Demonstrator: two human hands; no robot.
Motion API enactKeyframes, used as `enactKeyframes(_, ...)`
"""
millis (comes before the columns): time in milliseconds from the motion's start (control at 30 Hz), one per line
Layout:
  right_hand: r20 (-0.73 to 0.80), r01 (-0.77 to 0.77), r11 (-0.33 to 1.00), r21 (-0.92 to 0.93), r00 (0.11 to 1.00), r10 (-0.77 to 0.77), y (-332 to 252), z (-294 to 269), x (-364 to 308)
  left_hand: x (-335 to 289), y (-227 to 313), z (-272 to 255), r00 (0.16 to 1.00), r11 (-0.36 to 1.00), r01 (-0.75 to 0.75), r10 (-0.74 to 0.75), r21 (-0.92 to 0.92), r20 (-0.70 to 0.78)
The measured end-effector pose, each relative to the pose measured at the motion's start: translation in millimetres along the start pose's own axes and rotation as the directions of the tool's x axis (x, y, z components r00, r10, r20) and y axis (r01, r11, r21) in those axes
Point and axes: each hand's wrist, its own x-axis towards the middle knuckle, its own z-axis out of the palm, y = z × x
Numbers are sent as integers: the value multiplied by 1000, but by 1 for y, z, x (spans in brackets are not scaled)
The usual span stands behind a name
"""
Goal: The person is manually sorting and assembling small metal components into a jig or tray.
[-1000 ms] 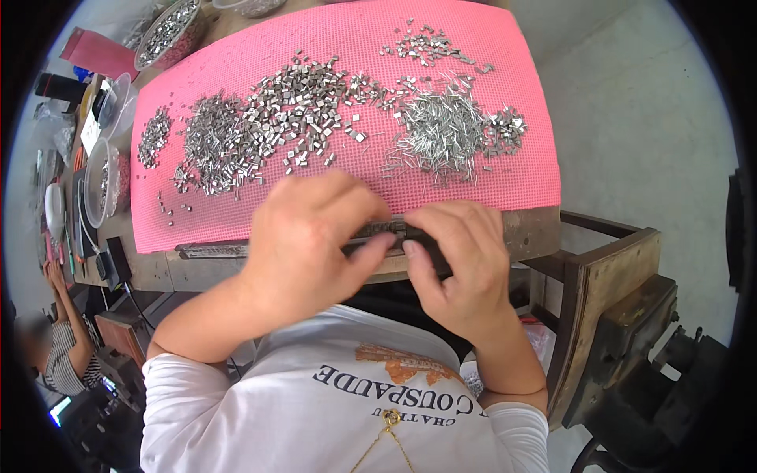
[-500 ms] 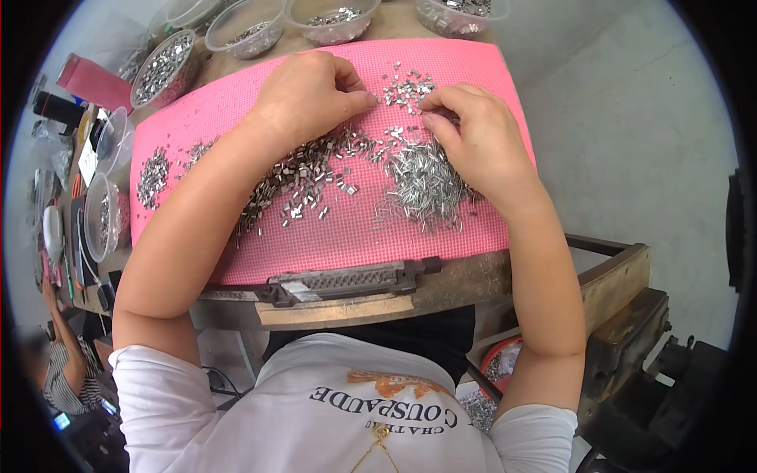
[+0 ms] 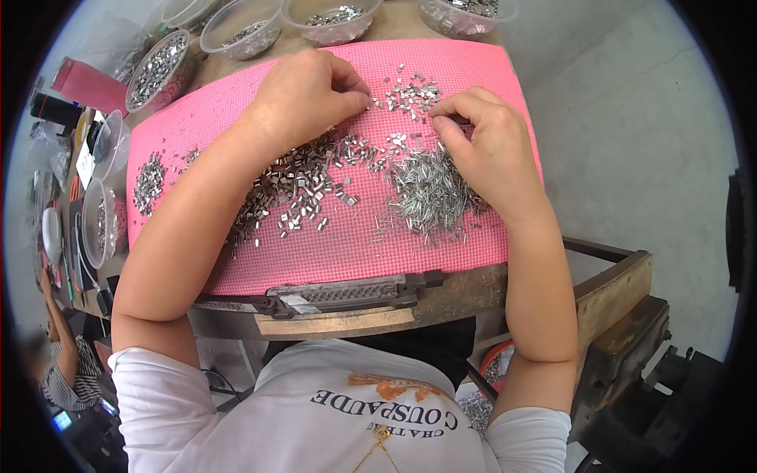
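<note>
My left hand (image 3: pixel 307 93) is over the far part of a pink textured mat (image 3: pixel 347 248), thumb and fingers pinched together. Anything between those fingertips is too small to make out. Across from it, my right hand (image 3: pixel 490 140) also has thumb and forefinger closed, at the right edge of a scatter of tiny silvery metal pieces (image 3: pixel 414 96). Below that hand lies a heap of thin metal pins (image 3: pixel 430 189). A pile of small block-like metal pieces (image 3: pixel 296 185) spreads beside the pins, partly hidden by my left forearm.
A dark slotted metal fixture (image 3: pixel 343 296) sits along the table's near edge. Clear plastic tubs of metal parts (image 3: pixel 240 31) line the far side, with another tub (image 3: pixel 160 72) at the left. A pink cylinder (image 3: pixel 91 87) lies behind it. Another person (image 3: pixel 67 366) sits at far left.
My right hand has drawn slightly right and down, away from the small scattered pieces. My left hand has shifted slightly left, still pinched. The whole view has moved a little.
</note>
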Motion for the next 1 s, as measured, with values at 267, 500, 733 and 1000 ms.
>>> enactKeyframes(267,-2,50,998,-49,999,-50,2,6,2,-3,-10,-10,997,998,70,-70,-3,-12)
enactKeyframes(500,-6,129,983,-134,991,-131,0,9,5,-3,-1,-2,998,998,55,-54,20,-12)
enactKeyframes(733,51,237,912,-336,971,-233,-2,10,6,-4,2,8,998,995,-22,28,96,-57)
enactKeyframes(1000,-21,49,998,43,999,-48,-24,-12,-9,-11,8,13,997,976,-70,71,-204,-2)
